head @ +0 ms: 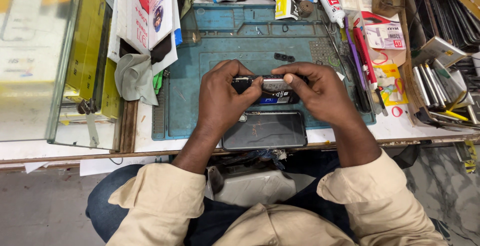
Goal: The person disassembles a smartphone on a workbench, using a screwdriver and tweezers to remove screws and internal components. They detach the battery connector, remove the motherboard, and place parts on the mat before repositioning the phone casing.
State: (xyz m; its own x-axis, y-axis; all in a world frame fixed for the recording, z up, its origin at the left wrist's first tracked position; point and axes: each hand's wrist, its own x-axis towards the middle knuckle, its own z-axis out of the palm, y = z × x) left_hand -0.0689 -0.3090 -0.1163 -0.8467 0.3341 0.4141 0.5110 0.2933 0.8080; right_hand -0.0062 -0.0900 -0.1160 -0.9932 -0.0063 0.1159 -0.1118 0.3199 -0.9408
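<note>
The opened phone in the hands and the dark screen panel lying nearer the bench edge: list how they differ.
The opened phone is gripped by the left hand and right hand; the screen panel lies free, untouched. The opened phone shows inner parts, dark and silvery; the screen panel shows one smooth, dark, glossy face. Hands hide much of the opened phone; the screen panel is in full view. Both sit lengthwise across the blue work mat.

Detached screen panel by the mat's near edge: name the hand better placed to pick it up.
Probably the left hand: its wrist lies directly over the screen panel's left end. The right hand sits farther up, gripping the opened phone.
</note>
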